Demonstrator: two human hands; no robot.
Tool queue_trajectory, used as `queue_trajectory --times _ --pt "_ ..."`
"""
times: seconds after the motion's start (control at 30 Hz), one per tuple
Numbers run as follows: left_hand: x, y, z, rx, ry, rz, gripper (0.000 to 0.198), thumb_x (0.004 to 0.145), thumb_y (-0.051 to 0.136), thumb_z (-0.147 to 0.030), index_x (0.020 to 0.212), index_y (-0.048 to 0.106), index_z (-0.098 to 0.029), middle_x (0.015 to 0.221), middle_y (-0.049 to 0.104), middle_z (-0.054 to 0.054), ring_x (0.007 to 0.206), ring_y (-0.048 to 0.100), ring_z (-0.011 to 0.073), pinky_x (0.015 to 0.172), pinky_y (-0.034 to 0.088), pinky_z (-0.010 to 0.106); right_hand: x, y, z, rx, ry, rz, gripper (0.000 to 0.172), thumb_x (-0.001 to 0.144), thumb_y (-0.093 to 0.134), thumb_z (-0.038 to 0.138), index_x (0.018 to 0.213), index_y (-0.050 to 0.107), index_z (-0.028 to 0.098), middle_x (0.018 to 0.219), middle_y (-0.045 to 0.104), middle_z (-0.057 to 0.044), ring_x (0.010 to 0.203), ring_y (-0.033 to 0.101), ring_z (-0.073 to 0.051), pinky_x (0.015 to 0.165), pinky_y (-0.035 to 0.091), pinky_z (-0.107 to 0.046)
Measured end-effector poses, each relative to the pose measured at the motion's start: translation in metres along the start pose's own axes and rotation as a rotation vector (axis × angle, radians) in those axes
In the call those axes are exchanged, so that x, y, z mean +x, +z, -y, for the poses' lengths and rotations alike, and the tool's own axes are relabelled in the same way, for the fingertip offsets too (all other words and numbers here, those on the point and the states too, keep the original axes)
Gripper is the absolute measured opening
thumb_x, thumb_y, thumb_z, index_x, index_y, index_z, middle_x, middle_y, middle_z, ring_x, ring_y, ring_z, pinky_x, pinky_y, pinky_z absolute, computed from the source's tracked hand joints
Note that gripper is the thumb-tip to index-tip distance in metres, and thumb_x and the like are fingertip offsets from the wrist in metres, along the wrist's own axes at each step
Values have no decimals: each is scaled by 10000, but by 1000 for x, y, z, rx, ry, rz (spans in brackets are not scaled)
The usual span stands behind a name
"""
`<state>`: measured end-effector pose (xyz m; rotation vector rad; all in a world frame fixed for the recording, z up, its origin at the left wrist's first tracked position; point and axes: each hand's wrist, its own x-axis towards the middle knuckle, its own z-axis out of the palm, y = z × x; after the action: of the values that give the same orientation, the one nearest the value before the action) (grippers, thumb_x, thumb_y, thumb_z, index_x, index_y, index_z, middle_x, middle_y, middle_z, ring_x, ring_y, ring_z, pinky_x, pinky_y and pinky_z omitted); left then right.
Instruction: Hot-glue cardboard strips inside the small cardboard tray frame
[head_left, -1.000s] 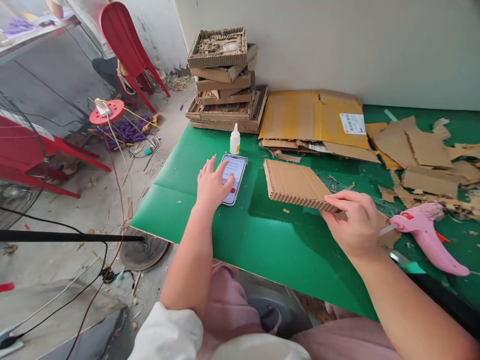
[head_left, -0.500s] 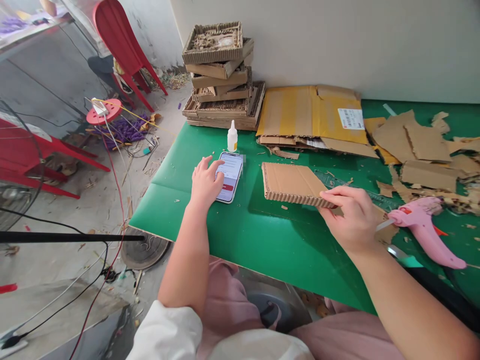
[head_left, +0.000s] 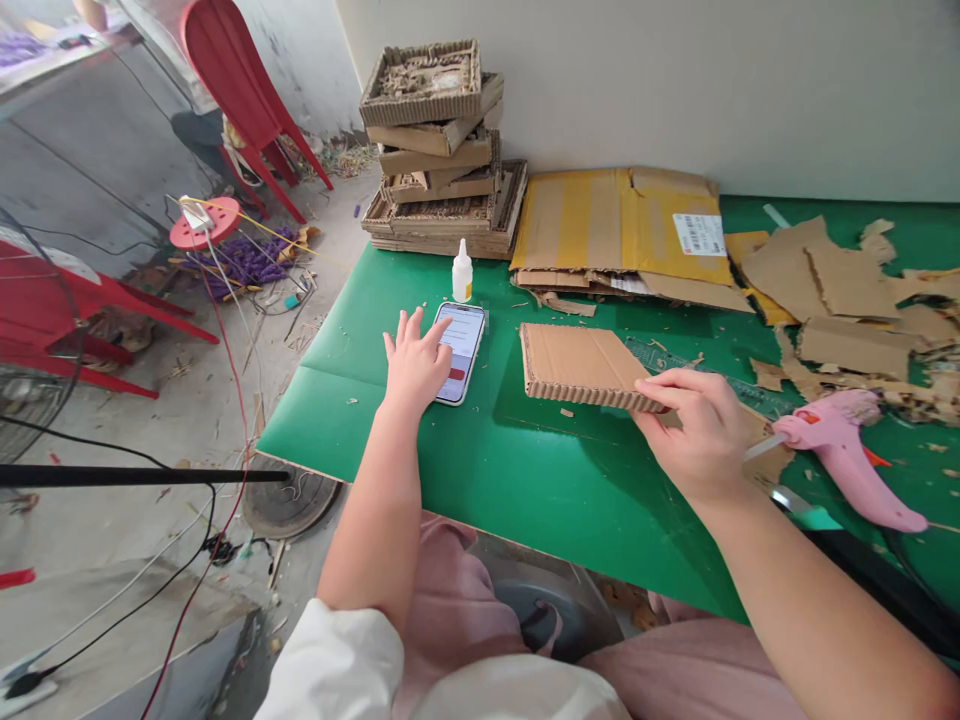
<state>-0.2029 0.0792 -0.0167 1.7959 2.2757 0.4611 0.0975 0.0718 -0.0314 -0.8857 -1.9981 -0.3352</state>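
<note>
The left hand [head_left: 416,368] is over the left side of the phone [head_left: 466,342], fingers spread; whether they touch it, I cannot tell. Right of the phone, the right hand [head_left: 694,432] pinches the corner of a cardboard box [head_left: 574,360] between thumb and fingers. A bottle [head_left: 462,278] stands just beyond the phone; a glue gun [head_left: 844,445] lies well to its right.

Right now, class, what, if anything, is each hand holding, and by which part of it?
The right hand holds the cardboard slab by its near right corner. The left hand holds nothing; it is spread over the phone.
</note>
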Motion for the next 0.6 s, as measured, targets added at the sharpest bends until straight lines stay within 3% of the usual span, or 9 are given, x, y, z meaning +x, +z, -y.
queue_trajectory --times 0.1,0.2,0.43,0.6 --pt "-1 -3 1 2 21 -84 460 818 356 -160 1181 614 -274 1432 426 66 1439 216 297 1152 158 613 1 0 0 -12 -9 -6 268 771 676 140 993 592 264 845 647 -29 742 633 -172 651 542 -317" --pt "-2 -3 1 28 39 -73 410 824 363 -161 1067 673 -271 1371 485 63 1428 246 290 1160 153 601 2 0 0 -15 -21 -12 293 754 692 121 994 585 250 839 640 -37 743 627 -177 645 542 -316" --pt "1 2 -2 29 30 22 494 844 350 -181 1274 567 -290 1497 343 69 1451 137 342 1143 124 635 1 0 0 0 -10 -11 315 751 691 118 1014 589 258 851 637 -32 750 622 -178 655 540 -324" --pt "0 0 0 -13 29 -45 487 827 339 -169 1227 599 -271 1468 376 69 1450 164 311 1157 144 599 2 0 1 6 -27 -13 321 740 699 106 1016 596 234 849 637 -47 755 614 -183 660 534 -323"
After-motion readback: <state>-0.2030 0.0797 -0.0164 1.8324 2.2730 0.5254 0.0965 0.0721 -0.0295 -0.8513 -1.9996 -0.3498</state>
